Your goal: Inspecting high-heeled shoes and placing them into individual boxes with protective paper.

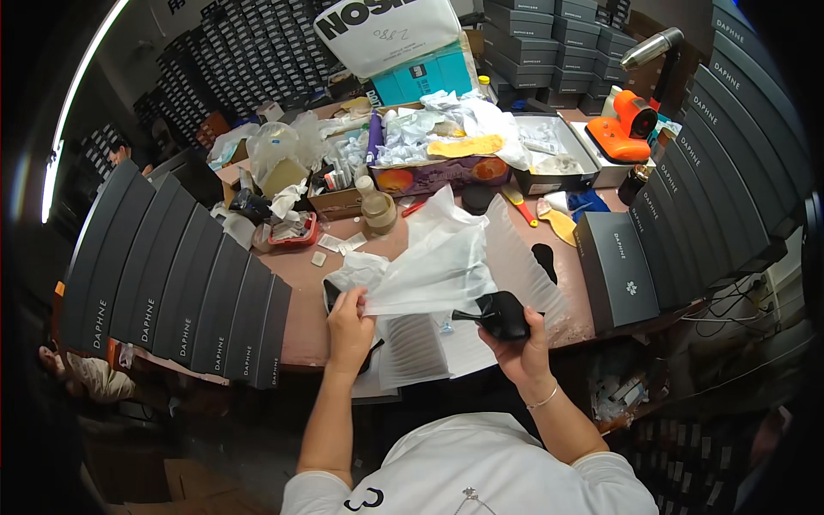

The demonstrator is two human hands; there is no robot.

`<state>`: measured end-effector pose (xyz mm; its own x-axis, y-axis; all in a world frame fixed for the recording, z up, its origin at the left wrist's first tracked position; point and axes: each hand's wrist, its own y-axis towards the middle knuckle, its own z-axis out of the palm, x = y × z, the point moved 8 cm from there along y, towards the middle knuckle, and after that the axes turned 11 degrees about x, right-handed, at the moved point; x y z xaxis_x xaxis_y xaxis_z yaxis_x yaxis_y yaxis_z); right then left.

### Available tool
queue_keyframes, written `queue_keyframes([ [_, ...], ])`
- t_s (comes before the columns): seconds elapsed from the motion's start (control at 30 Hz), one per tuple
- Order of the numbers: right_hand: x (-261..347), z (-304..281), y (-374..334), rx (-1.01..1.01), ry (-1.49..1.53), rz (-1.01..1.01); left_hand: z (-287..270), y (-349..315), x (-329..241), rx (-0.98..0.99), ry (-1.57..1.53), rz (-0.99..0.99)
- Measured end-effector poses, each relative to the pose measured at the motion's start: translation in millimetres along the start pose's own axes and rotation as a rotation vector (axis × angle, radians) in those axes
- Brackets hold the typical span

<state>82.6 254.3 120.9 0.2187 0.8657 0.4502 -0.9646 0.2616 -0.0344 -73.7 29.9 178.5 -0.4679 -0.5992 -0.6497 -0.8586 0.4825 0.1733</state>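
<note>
My right hand (524, 350) is closed around a black shoe (505, 316) with a rounded end, held just above the table's front edge. My left hand (350, 330) pinches the near-left edge of a thin white, see-through bag (438, 270). That bag spreads between my hands, and its right corner meets the shoe; whether any of the shoe is inside it, I cannot tell. Ribbed white foam sheeting (412, 354) lies beneath. Beside my left hand, dark parts of another item show, mostly hidden. A flat black piece (544, 263) rests on the sheeting at the right.
Tall stacks of dark grey shoe boxes lean in at left (163, 275) and right (717, 163). Along the back stand an open carton of crumpled paper (442, 167), an orange device (622, 129) and a pump bottle (378, 210). Brushes (518, 204) lie before the carton.
</note>
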Motion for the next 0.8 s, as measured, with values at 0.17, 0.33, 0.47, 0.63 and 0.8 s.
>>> queue_keyframes([
  [0.17, -29, -10, -21, 0.033, -0.010, 0.194, 74, -27, 42, -0.315, -1.266, -0.106],
  [0.33, -42, 32, -8, 0.066, 0.222, 0.105, 10, -27, -75, -0.165, -0.344, 0.395],
  [0.47, -55, 45, 15, 0.147, 0.087, 0.023, 31, -64, -141, 0.104, -0.201, 0.719],
  [0.63, -60, 57, 30, 0.278, -0.197, 0.038, 75, -101, -131, 0.234, -0.571, 0.529],
  [0.8, -63, 58, 34, 0.328, -0.383, 0.118, 71, -113, -136, 0.262, -0.563, 0.610],
])
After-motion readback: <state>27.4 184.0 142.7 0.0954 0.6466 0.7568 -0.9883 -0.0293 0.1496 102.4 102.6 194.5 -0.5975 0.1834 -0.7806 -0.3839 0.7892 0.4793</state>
